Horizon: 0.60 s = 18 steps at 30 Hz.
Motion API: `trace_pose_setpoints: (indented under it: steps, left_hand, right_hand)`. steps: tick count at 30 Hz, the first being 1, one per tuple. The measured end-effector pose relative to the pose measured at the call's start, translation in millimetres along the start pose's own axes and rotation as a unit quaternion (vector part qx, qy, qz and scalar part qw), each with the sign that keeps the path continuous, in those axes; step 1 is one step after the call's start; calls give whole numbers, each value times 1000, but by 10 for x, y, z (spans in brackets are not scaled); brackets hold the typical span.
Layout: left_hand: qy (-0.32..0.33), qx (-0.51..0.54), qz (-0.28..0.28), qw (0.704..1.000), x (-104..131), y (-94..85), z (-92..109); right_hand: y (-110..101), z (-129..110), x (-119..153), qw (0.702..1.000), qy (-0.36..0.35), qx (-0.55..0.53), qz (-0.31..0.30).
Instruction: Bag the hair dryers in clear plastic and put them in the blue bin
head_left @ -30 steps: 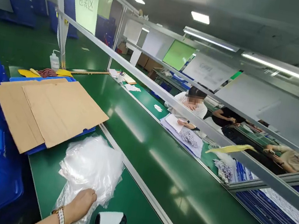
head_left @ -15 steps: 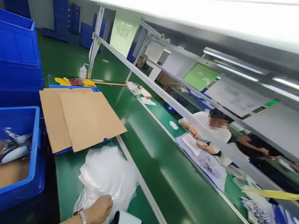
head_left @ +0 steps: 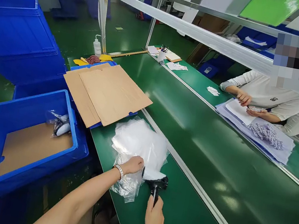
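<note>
My left hand, a watch on its wrist, pinches the top sheet of a pile of clear plastic bags lying on the green table. Just right of it lies a white and black handheld device, its white head toward the bags and its black handle pointing at me. My right hand reaches in from below and grips the end of that handle.
A blue bin at the left holds a cardboard liner and one bagged device. Cardboard sheets lie on a blue lid behind the bags. A green conveyor belt runs right of the table; across it a seated person handles small metal parts.
The view has tilted down and swung left. My right hand has come into view and taken the device's handle. My left hand stays on the bags.
</note>
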<state>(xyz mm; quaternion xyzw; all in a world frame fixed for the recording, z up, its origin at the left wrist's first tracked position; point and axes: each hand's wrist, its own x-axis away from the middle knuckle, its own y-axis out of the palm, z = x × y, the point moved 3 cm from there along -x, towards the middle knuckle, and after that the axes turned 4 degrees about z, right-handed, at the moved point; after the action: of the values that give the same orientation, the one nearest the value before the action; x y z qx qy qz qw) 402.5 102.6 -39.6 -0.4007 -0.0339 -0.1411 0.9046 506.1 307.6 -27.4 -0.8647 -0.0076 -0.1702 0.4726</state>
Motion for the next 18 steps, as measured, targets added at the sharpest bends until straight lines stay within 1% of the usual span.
trace_pose_setpoints:
  steps: [2,4,6,7,9,10,11,12,14,15,18]
  left_hand:
    - [-8,-23,32,999,88,-146,44]
    - [1,-52,49,997,189,-265,138]
    - [24,-81,53,995,278,-342,282]
    - [36,-96,51,993,314,-363,364]
    - [58,-121,46,990,369,-376,522]
    - [67,-130,42,988,391,-371,590]
    - [77,-140,39,986,413,-363,649]
    - [91,-152,38,983,434,-352,700]
    - [128,-181,49,974,483,-335,787]
    - [148,-196,58,968,509,-329,825]
    - [188,-226,82,952,590,-320,929]
  right_hand:
    - [54,30,6,1000,12,14,-24]
    - [41,30,44,1000,11,14,-24]
    - [-6,-13,89,1000,-17,2,-25]
    - [-31,-50,106,998,-46,-4,-36]
    - [-83,-134,120,990,-118,-11,-78]
    - [-115,-166,115,985,-139,-14,-97]
    - [-151,-188,102,984,-139,-16,-107]
    - [-191,-204,84,987,-123,-19,-105]
    - [-262,-256,63,991,-95,-29,-85]
    - [-280,-307,68,990,-108,-32,-84]
    - [-278,-506,114,968,-216,-40,-119]
